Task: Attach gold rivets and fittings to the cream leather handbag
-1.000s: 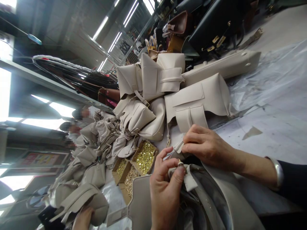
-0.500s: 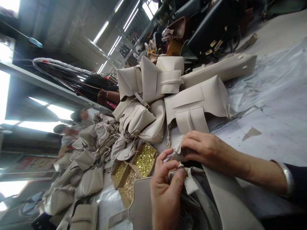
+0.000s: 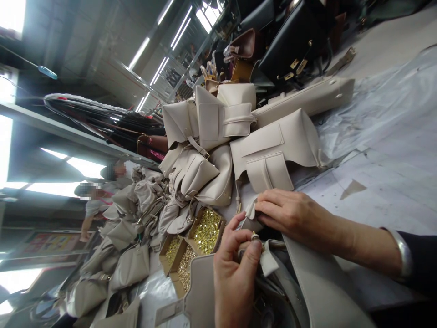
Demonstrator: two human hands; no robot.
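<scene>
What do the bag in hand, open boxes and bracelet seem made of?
Bag: leather or imitation leather, smooth and low-sheen; the even beige surface fits either. Boxes: likely cardboard, from their matte brown thin walls. Bracelet: probably polished silver-coloured metal, given its bright highlights.

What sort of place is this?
Probably a handbag workshop or factory: similar beige bags lie heaped together beside cardboard boxes of small gold-coloured pieces, with darker bags farther back.

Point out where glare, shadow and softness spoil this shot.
Head view: the bright openings at far left burn out to white; head view again: the silver bracelet glints, the open bag is dim inside, and the background co-workers look soft.
</scene>
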